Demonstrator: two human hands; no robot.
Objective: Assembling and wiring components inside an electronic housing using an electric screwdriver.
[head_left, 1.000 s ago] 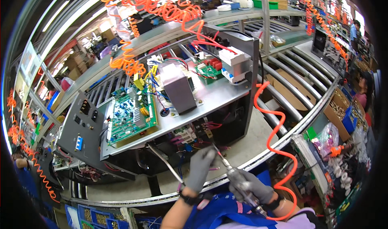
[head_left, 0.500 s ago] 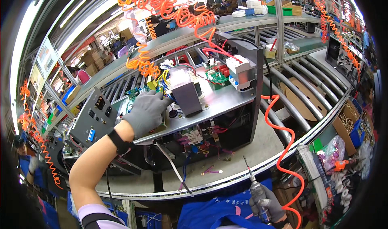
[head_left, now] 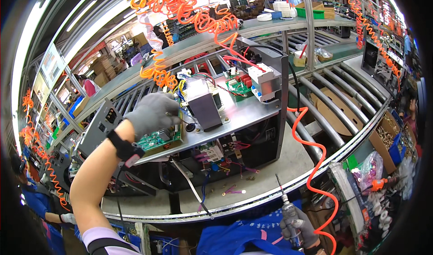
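the left hand [head_left: 155,113] hangs curled over the green circuit board [head_left: 158,139] at the grey block's [head_left: 205,113] eight o'clock, any grip hard to tell, while the right hand [head_left: 304,228] clasps the silver driver [head_left: 289,213] at the view's five o'clock, seemingly so its tip clears the chassis [head_left: 266,140].

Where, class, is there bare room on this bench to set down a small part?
Bare worktop lies between the chassis, the purple leads and the orange hose; bare metal deck, between the grey box and the white block. Crowded: the circuit board under the left hand, and the wiring beneath the deck.
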